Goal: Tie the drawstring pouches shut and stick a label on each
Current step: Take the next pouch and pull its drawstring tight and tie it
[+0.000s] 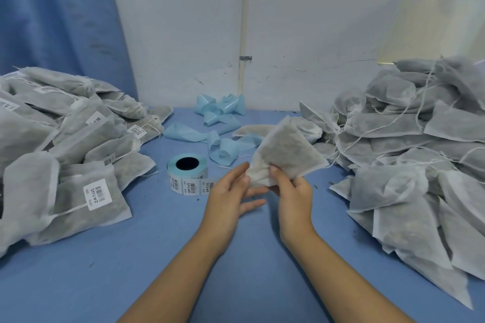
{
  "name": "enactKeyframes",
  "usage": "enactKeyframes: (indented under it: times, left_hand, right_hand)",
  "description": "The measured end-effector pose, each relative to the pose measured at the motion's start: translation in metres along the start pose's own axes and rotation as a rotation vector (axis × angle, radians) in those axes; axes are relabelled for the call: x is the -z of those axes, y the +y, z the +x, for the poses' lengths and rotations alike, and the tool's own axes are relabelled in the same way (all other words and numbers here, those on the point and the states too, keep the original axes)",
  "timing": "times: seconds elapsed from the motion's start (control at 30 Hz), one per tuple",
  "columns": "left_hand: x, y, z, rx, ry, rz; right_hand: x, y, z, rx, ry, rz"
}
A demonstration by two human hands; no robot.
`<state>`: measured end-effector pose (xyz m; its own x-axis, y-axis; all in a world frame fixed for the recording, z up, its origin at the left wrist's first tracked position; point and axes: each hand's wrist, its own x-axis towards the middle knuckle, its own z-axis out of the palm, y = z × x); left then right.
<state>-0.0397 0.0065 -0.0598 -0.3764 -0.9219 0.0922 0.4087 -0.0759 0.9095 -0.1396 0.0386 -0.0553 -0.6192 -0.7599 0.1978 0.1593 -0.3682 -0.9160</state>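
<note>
One filled drawstring pouch is held above the blue surface — its gathered neck is pinched in the right hand, the grip clamped on the fabric, and its long axis is tilted up and away from the hands. The left hand is held open, its fingertips just touching the neck. The label roll lies nearer the left hand — between the labelled pile and the unlabelled pile.

Even, soft light; bright glare patch on wall upper right. Faint shadows. Wide-angle bending at edges; slightly soft overall.
</note>
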Motion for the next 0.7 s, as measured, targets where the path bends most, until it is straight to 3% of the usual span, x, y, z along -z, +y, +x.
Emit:
enactKeyframes:
  times: [0.2, 0.37, 0.6, 0.7]
  left_hand:
    - [-0.001, -0.008, 0.001, -0.039, 0.044, 0.264]
    - [0.001, -0.010, 0.003, 0.018, 0.025, 0.314]
    - [0.002, -0.011, 0.005, 0.025, -0.009, 0.459]
    - [0.002, -0.012, 0.004, 0.001, -0.010, 0.473]
  right_hand:
    - [0.002, 0.000, 0.006, -0.153, 0.096, 0.201]
    - [0.004, 0.001, 0.012, -0.267, 0.125, 0.320]
    - [0.009, 0.001, 0.013, -0.308, 0.100, 0.450]
    - [0.010, 0.004, 0.014, -0.265, 0.005, 0.341]
